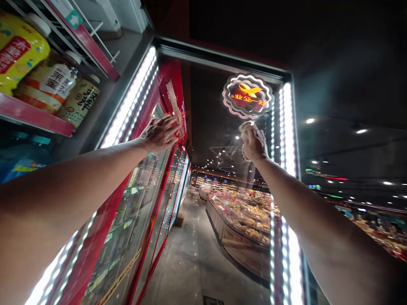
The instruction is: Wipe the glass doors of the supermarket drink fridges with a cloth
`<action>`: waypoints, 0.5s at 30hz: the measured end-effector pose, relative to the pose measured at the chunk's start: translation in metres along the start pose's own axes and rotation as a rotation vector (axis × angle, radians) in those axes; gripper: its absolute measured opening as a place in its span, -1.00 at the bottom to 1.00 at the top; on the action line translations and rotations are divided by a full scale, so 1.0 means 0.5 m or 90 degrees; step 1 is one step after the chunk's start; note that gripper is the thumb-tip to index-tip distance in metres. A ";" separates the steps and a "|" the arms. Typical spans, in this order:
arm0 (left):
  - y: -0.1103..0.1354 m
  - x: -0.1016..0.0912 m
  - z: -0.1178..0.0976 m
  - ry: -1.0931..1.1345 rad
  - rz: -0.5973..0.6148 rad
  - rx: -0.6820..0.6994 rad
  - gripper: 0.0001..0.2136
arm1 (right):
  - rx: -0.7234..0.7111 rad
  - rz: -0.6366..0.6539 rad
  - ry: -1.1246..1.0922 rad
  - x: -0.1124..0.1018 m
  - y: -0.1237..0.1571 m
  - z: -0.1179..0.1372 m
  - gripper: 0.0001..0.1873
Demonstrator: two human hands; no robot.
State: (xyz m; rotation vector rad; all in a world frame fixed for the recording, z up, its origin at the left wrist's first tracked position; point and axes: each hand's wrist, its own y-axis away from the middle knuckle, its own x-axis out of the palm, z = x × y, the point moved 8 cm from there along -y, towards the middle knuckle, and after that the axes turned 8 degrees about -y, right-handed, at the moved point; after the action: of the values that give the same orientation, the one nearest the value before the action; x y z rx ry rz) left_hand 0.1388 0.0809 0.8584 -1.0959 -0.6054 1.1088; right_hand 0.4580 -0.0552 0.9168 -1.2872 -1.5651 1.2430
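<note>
A glass fridge door (222, 182) stands open in front of me, edged with bright LED strips. My left hand (160, 132) lies flat with fingers stretched against the red frame (171, 91) of the neighbouring door. My right hand (252, 144) is closed round a crumpled pale cloth (249, 126) and presses it against the glass, just below a glowing round logo sticker (247, 96).
Bottles and a yellow pack (19, 51) stand on a red-edged shelf (34, 116) at upper left. Through the glass a shop aisle (193, 254) runs past long food display counters (241, 224). More red-framed fridge doors (152, 220) line the left side.
</note>
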 end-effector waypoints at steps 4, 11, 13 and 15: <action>0.040 0.010 0.094 0.003 -0.027 -0.104 -0.40 | 0.142 -0.178 0.024 -0.011 -0.036 -0.042 -0.65; 0.059 0.023 0.113 0.042 -0.048 -0.115 -0.40 | -0.004 -0.026 0.030 0.049 -0.088 0.038 -0.60; 0.055 0.016 0.107 0.034 -0.043 -0.119 -0.39 | 0.074 -0.069 0.057 0.038 -0.104 0.014 -0.61; 0.048 0.008 0.101 0.030 -0.032 -0.124 -0.38 | 0.142 -0.116 0.073 0.043 -0.118 0.005 -0.63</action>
State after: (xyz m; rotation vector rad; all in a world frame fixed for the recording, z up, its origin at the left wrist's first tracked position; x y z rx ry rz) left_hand 0.0884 0.1049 0.8553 -1.2639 -0.7119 0.9930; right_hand 0.4362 -0.0363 0.9725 -1.0317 -1.3868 1.1704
